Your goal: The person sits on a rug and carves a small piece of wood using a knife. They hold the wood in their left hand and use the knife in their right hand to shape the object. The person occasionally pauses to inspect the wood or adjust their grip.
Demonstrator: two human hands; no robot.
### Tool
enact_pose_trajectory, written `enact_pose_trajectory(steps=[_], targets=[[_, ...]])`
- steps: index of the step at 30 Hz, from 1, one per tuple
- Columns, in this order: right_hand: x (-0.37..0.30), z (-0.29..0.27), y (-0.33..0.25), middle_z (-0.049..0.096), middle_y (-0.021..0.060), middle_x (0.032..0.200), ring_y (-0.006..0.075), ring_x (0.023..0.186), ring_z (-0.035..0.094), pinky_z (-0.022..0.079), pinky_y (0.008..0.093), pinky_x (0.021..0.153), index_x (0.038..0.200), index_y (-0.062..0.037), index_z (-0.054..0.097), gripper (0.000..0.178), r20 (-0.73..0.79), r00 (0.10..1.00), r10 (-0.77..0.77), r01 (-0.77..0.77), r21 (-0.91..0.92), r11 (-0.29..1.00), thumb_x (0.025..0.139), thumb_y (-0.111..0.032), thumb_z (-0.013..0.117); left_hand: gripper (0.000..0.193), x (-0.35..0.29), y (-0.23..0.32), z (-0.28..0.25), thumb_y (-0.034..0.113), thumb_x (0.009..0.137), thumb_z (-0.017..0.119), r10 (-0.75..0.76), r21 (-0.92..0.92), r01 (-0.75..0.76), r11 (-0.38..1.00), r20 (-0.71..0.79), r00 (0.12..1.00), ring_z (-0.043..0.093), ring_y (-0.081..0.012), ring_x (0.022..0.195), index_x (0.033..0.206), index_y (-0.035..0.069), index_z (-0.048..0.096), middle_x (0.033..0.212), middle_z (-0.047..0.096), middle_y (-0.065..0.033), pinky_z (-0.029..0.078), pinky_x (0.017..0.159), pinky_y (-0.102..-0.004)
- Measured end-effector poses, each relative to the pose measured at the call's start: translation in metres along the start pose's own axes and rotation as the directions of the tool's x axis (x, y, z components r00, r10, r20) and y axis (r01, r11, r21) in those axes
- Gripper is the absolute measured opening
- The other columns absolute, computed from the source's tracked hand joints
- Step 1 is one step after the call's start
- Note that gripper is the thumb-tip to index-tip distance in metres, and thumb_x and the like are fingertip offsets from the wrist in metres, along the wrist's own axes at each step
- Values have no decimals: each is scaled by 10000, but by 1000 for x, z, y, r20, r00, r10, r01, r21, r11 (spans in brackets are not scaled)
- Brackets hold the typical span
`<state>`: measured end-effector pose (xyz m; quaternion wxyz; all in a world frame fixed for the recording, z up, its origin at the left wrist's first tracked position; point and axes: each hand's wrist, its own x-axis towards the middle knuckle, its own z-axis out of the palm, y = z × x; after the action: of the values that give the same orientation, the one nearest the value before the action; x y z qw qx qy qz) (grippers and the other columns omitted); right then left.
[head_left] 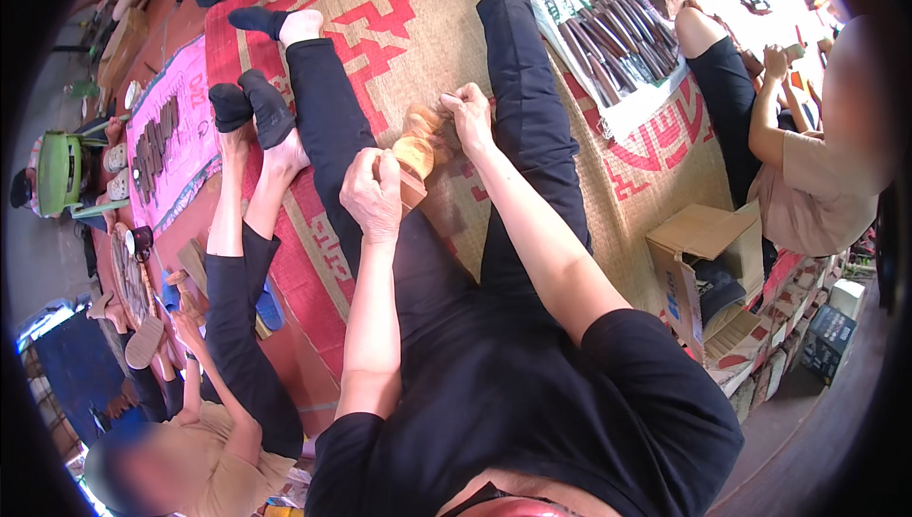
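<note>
My left hand (373, 196) is wrapped round the lower part of a small carved wooden figure (415, 152). The figure is light orange-brown, with rounded shapes on a squarish base, and it is held upright between my outstretched legs. Close to its upper right side is my right hand (469, 121), fingers pinched together. What those fingers hold, if anything, is too small to make out, and whether they touch the wood I cannot tell.
A red and straw-coloured mat (408, 28) lies under my legs. Several dark wooden sticks (617, 32) lie in rows at the upper right. An open cardboard box (708, 232) stands right. People sit on both sides; at left lies a pink cloth (195, 99) with dark pieces.
</note>
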<state>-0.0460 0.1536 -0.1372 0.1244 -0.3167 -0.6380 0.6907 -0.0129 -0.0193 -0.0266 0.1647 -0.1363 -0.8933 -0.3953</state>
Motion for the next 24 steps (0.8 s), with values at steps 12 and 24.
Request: enact_pose_trajectory(steps=[12, 24], targets=[[0, 12, 18, 552, 42, 694, 157, 673, 522, 456, 317, 667, 809, -32, 544, 210, -151, 986, 63, -52, 70, 996, 826, -165, 705, 167, 7, 7, 2, 146, 886, 618, 92, 17, -93, 996, 23, 995, 621, -290, 628, 773, 24, 598, 699, 611, -123, 477, 600, -379], [-21, 4, -2, 613, 67, 725, 175, 730, 603, 490, 356, 689, 836, -23, 573, 180, 48, 973, -227, 229, -337, 913, 825, -144, 706, 161, -1, 7, 5, 167, 870, 637, -2, 43, 1, 999, 19, 1000, 628, -309, 670, 771, 45, 597, 725, 620, -113, 487, 616, -403]])
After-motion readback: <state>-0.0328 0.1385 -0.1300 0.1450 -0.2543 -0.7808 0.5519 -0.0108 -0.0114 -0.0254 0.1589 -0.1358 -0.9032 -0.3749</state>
